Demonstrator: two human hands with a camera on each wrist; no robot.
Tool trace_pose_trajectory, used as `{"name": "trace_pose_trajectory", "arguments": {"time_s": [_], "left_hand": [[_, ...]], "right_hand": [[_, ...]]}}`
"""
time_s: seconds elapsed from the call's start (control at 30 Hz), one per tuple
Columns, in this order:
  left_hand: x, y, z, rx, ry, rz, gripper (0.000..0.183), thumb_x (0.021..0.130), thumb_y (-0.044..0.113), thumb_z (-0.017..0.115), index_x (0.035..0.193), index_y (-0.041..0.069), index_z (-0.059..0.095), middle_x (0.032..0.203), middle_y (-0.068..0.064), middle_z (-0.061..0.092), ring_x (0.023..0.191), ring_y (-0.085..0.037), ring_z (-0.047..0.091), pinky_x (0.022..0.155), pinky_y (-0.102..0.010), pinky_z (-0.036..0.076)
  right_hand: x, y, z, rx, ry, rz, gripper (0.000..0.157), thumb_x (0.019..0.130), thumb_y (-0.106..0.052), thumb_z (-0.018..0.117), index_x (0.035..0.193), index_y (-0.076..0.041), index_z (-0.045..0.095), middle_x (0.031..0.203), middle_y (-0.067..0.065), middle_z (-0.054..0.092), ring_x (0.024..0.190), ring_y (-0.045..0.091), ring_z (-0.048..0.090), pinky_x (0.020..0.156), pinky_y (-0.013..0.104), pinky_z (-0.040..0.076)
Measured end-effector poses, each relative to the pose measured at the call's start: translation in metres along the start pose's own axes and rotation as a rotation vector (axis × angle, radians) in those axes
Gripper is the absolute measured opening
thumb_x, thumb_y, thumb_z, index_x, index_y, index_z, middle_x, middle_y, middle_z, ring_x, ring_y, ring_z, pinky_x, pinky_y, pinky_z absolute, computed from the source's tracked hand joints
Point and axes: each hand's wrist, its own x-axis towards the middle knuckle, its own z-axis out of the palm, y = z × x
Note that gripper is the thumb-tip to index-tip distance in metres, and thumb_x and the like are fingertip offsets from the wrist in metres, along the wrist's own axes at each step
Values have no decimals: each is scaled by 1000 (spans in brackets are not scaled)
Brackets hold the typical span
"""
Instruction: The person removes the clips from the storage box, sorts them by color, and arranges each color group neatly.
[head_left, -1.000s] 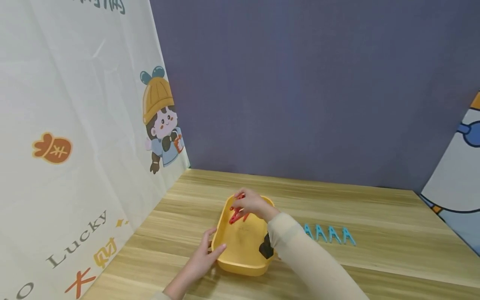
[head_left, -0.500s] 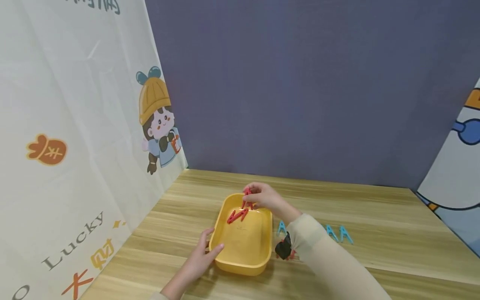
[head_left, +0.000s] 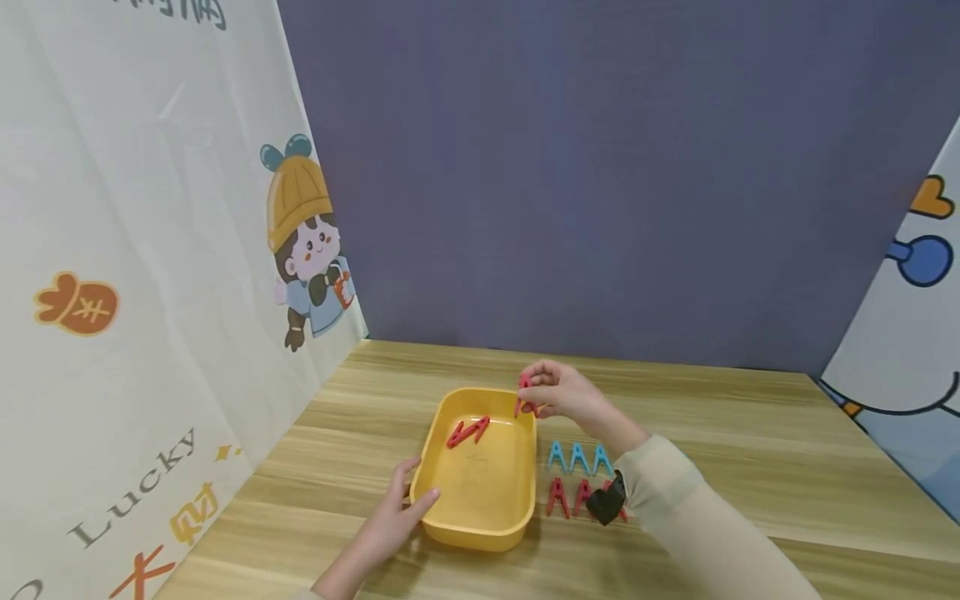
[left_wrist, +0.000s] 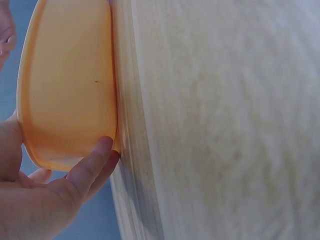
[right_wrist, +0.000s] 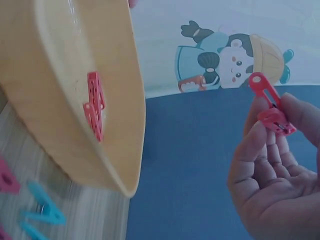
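Observation:
My right hand (head_left: 566, 396) pinches a red clothespin (right_wrist: 272, 107) between thumb and fingers, just over the far right rim of a yellow plastic basin (head_left: 480, 500). My left hand (head_left: 393, 512) holds the basin's near left side, thumb over the rim and fingers along the outer wall (left_wrist: 70, 100). Inside, toward the back, red clothespins (head_left: 468, 431) lie against each other. On the table right of the basin stand two rows: blue clothespins (head_left: 578, 457) behind and red clothespins (head_left: 557, 497) in front. The right wrist and sleeve hide part of both rows.
The wood-grain table (head_left: 750, 467) meets a dark blue backdrop (head_left: 585, 183) at the back. A white printed sheet (head_left: 187, 250) bounds the left side, and another printed sheet (head_left: 900, 333) the right. A black wrist piece (head_left: 607, 500) hangs at the right sleeve.
My right hand has lifted a red clothespin from inside the basin and carried it right to the far right rim. More of the rows beside the basin shows. My left hand stays at the basin.

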Motion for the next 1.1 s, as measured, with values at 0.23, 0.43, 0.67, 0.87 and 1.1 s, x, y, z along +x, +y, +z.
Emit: {"name": "trace_pose_trajectory", "arguments": {"time_s": [0.23, 0.43, 0.67, 0.87, 1.1], "left_hand": [[1, -2, -2, -9, -4, -6, 65, 93, 24, 56, 140, -1, 18, 117, -37, 45, 92, -36, 58, 70, -39, 54], [1, -2, -3, -24, -20, -12, 66, 94, 24, 54, 141, 0, 15, 117, -37, 44, 93, -37, 57, 71, -40, 54], [1, -1, -3, -33, -23, -7, 66, 93, 23, 56, 140, -2, 17, 116, -36, 45, 91, -36, 58, 69, -38, 54], [1, -1, -3, -28, -27, -15, 66, 94, 24, 55, 140, -1, 15, 117, -37, 43, 93, -37, 57, 70, -39, 54], [1, -1, -3, -29, -30, -22, 67, 94, 25, 55, 141, 0, 15, 119, -38, 42, 94, -38, 57, 71, -40, 54]], "right_hand": [[-15, 8, -21, -2, 15, -9, 30, 87, -11, 65, 110, 1, 50, 95, 11, 56, 77, 21, 59, 65, 32, 52], [-30, 18, -40, -14, 37, -7, 34, 88, -13, 64, 114, 0, 48, 98, 14, 55, 82, 24, 60, 68, 35, 53], [-47, 36, -62, -41, 66, 30, 41, 88, -18, 64, 119, 1, 44, 100, 15, 53, 88, 29, 58, 73, 39, 52], [-63, 56, -79, -34, 86, 86, 47, 89, -19, 62, 122, 6, 38, 102, 16, 53, 88, 28, 58, 78, 43, 50], [-75, 79, -91, -48, 104, 129, 53, 90, -19, 62, 123, 10, 33, 104, 17, 53, 91, 29, 57, 79, 44, 50]]}}
